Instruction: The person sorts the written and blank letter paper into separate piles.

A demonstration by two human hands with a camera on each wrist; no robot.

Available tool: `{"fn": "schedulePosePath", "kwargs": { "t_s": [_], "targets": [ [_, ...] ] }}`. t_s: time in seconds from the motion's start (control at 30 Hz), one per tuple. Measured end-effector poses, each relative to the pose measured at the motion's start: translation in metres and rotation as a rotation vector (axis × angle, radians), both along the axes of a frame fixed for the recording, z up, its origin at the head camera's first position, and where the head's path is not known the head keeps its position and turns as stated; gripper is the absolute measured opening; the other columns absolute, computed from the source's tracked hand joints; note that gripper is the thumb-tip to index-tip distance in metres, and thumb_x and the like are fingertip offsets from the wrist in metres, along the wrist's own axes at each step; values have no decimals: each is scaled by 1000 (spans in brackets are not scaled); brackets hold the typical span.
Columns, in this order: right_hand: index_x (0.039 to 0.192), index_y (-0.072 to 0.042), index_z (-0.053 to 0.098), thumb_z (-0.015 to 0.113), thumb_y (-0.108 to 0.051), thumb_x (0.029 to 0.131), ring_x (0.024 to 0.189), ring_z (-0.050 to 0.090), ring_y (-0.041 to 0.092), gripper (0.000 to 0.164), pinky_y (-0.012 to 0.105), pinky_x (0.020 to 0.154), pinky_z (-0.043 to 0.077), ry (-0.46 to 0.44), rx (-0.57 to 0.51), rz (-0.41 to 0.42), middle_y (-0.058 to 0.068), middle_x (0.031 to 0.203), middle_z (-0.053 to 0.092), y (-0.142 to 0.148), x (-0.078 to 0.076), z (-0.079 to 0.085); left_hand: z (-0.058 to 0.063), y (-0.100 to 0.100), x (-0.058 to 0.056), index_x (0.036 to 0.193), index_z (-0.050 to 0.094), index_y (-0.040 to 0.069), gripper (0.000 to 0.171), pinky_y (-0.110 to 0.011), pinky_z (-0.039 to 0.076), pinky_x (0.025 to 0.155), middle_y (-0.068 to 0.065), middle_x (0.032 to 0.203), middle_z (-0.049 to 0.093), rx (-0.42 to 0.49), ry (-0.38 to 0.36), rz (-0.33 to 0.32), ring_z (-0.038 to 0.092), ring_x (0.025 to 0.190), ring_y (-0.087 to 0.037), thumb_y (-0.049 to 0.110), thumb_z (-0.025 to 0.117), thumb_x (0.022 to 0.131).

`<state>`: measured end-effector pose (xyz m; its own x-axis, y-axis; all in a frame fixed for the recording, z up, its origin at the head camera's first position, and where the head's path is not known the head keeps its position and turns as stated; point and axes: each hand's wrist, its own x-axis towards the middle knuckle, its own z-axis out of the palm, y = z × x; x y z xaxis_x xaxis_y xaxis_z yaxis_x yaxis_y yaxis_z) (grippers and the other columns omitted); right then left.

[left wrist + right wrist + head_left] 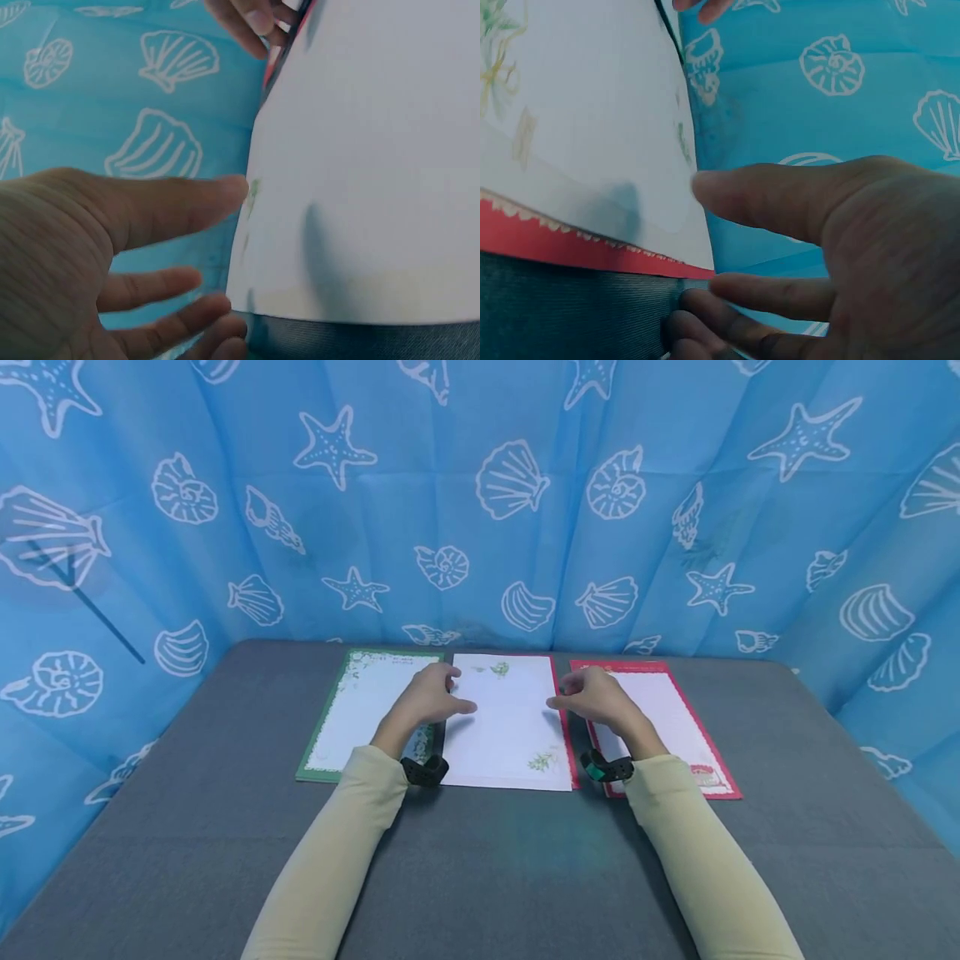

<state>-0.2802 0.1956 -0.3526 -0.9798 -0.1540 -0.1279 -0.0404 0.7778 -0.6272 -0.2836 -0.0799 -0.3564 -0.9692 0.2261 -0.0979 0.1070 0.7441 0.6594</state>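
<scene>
A white sheet of paper (pixel 506 727) with small green leaf prints lies in the middle of the table, a red-edged sheet (pixel 570 247) showing from beneath its right side. My left hand (pixel 429 697) hovers by its left side, thumb and fingers spread apart. Over the gap to its right is my right hand (pixel 602 699), thumb also held away from loosely bent fingers. Both wrist views show nothing between thumb and fingers. A green-bordered sheet (pixel 360 710) lies to the left, partly covered by the left hand and forearm. On the right lies a red-bordered sheet (pixel 671 710), partly behind the right hand.
The grey table (pixel 480 877) extends in front of the papers and to both sides. A blue curtain (pixel 480 452) printed with shells and starfish hangs along the back edge. Black bands (pixel 424 771) are worn on both wrists.
</scene>
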Motion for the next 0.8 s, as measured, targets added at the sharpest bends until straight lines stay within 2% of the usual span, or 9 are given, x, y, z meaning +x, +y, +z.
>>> {"fn": "schedulePosePath", "kwargs": {
  "t_s": [0.17,0.4,0.6,0.8],
  "targets": [
    [137,9,57,76,-29,91,102,62,34,62,47,89,54,-35,47,0,25,126,62,-1,-1,-2,1,3,1,146,50,-1,70,-48,47,100,-19,132,59,-25,-17,26,56,120,-35,25,80,88],
    [136,8,58,76,-28,91,84,57,25,60,32,68,48,-33,66,-2,19,107,65,-4,-2,-7,3,4,4,147,49,-1,72,-50,43,107,-21,141,55,-17,-46,30,52,130,-38,25,80,87],
    [136,9,58,73,-27,93,92,59,28,58,38,77,52,-24,74,-3,23,119,64,-6,-1,-9,4,5,6,146,51,1,69,-52,44,104,-20,145,51,17,-57,67,50,131,-39,26,79,88],
    [137,8,58,71,-27,95,96,60,30,56,43,84,54,-41,64,-9,25,124,63,-7,-2,-9,4,8,7,143,53,1,66,-51,48,100,-20,142,52,55,-55,114,53,128,-37,23,81,87]
  ]
}}
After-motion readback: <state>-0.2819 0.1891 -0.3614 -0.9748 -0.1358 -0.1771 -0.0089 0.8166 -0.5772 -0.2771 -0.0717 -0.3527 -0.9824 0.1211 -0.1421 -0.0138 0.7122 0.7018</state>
